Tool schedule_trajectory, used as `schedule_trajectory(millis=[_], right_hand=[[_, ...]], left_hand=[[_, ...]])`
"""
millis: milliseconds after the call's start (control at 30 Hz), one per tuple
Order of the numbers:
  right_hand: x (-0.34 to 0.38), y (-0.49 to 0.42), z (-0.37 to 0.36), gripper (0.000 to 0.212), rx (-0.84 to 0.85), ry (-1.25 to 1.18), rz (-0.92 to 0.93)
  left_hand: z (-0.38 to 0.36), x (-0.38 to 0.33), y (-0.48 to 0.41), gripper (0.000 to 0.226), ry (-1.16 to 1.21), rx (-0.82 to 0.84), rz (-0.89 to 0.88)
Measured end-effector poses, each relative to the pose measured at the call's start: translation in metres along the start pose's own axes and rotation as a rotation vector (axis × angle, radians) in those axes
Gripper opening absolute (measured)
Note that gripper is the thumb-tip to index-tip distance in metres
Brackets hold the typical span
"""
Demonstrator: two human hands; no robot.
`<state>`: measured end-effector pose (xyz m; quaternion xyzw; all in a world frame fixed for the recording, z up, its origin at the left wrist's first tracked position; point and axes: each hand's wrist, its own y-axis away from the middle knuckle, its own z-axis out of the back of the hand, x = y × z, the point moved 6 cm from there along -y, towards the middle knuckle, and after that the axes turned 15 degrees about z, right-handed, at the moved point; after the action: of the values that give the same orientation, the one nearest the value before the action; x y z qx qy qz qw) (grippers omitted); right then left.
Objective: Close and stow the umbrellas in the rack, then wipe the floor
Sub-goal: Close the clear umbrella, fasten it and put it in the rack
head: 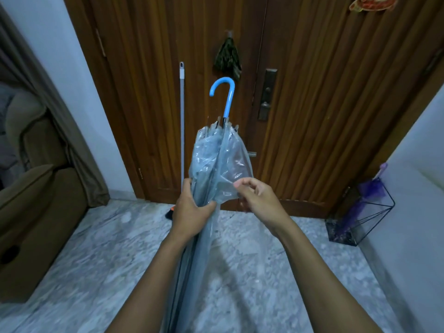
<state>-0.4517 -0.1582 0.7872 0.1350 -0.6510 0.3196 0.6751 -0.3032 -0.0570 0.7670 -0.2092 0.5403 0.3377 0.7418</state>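
A clear plastic umbrella (216, 159) with a light blue hooked handle (225, 94) is folded and held in front of me, handle end pointing up and away. My left hand (192, 212) grips the gathered canopy around its middle. My right hand (257, 200) pinches a loose fold of the clear canopy just to the right. At the right wall stands a black wire rack (360, 219) with a purple umbrella (370, 188) standing in it. The marble floor (252, 272) spreads below.
A mop pole (182, 121) leans against the wooden door (300, 92), its head partly hidden behind my left hand. A dark folded umbrella (227, 57) hangs on a door hook. A brown sofa (36, 188) fills the left side. White walls flank the doorway.
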Motion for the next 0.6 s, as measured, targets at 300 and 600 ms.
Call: schedule_trajectory(millis=[300,600], right_hand=[[0.008,-0.008,-0.016,0.013,0.039,0.476,0.205],[0.019,0.002,-0.048,0.015,-0.072,0.397,0.297]], left_hand=[[0.025,0.008,0.002,0.051,0.088,0.021,0.042],[0.036,0.014,0.011,0.051,0.107,0.041,0.058]])
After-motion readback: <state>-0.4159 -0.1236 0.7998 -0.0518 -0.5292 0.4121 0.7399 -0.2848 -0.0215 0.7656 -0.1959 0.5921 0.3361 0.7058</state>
